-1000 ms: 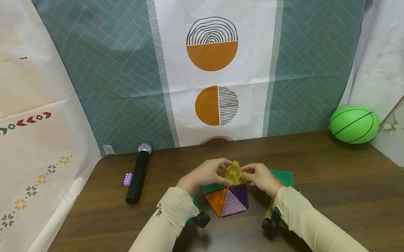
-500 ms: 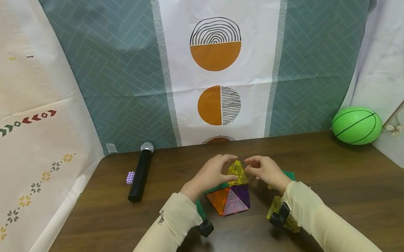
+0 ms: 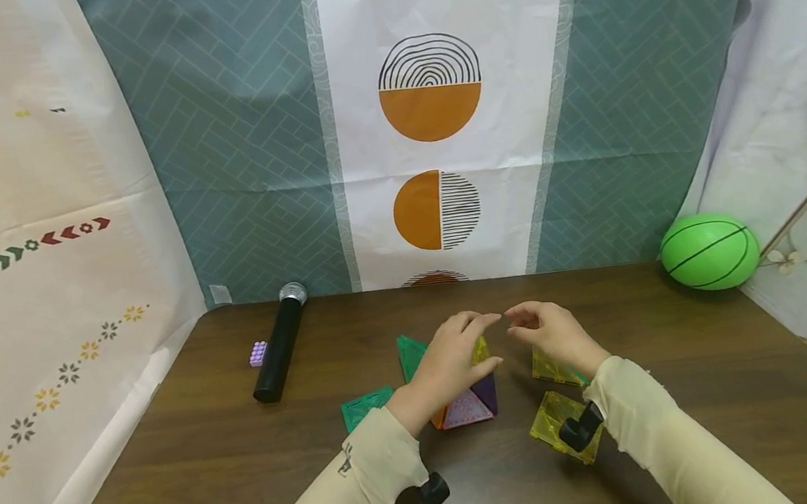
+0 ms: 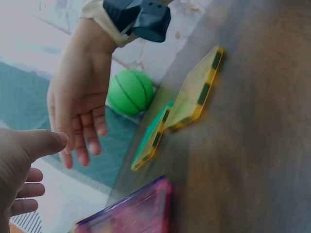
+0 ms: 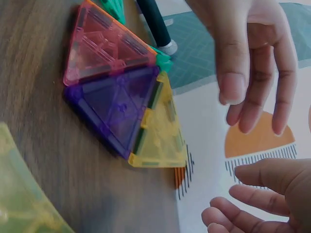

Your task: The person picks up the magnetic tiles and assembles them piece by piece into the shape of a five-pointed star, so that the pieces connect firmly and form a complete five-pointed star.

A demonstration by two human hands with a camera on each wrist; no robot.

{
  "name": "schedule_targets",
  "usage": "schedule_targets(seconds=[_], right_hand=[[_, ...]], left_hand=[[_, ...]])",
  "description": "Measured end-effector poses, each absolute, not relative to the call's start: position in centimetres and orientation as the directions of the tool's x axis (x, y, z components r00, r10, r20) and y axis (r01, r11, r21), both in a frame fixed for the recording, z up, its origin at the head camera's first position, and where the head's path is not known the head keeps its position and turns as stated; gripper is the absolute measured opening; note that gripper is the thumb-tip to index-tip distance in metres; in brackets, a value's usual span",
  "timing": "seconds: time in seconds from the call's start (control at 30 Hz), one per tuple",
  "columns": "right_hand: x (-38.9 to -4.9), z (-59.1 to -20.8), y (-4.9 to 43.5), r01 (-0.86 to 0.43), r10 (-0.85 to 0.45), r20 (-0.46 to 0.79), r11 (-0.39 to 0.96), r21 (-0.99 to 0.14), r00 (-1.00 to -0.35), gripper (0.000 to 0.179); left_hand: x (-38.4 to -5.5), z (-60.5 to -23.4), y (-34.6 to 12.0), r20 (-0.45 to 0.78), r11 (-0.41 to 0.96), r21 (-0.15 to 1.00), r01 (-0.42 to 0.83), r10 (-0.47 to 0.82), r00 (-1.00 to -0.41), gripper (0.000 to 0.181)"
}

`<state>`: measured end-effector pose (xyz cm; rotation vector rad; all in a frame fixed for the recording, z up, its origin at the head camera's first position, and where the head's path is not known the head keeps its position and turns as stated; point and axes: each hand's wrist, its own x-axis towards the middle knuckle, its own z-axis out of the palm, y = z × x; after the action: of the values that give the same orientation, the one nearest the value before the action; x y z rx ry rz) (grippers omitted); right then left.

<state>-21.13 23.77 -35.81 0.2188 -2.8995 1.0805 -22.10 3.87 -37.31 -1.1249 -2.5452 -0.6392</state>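
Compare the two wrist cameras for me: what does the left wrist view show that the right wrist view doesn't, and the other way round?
Only the left wrist view shows the green ball and the black wrist camera worn on the right arm.

Only the right wrist view shows part of the microphone and the full face of the purple triangle.

Both show the left hand, the right hand, the pink triangle, yellow tiles and some green.
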Motion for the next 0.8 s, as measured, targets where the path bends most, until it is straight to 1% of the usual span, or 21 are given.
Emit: schedule_targets(seconds=[0.23, 0.33, 0.43, 0.53, 0.7, 0.8], right_hand=[[-20.4, -35.4, 25.5, -0.157, -0.127, 0.093, 0.773, -0.615, -0.988, 0.034], [-20.1, -35.4, 26.4, -0.157, -0.126, 0.094, 0.784, -0.601, -0.988, 0.034], [-19.8, -35.4, 27.3, -0.145, -0.119, 0.083, 0.791, -0.594, -0.989, 0.033], [-19.5, -35.6, 28.0, -0.133, -0.112, 0.073, 0.800, -0.586, -0.991, 0.032], [-19.3, -36.0, 28.9, -0.122, -0.111, 0.055, 0.813, -0.569, -0.992, 0.033], [-19.3, -36.3, 29.5, -0.116, -0.114, 0.039, 0.827, -0.550, -0.993, 0.033]], left_hand=[[-21.1, -38.4, 5.6, 0.462, 0.580, 0.281, 0.764, 0.616, -0.638, 0.057], [-20.7, -38.7, 6.5, 0.451, 0.576, 0.271, 0.771, 0.632, -0.630, 0.056], [-20.3, -38.9, 7.4, 0.425, 0.585, 0.268, 0.765, 0.641, -0.639, 0.055], [-20.1, -39.3, 8.3, 0.375, 0.602, 0.296, 0.742, 0.641, -0.670, 0.054], [-19.7, -39.8, 9.6, 0.259, 0.651, 0.380, 0.657, 0.607, -0.751, 0.055], [-19.7, -40.1, 10.1, 0.215, 0.673, 0.419, 0.610, 0.579, -0.787, 0.055]])
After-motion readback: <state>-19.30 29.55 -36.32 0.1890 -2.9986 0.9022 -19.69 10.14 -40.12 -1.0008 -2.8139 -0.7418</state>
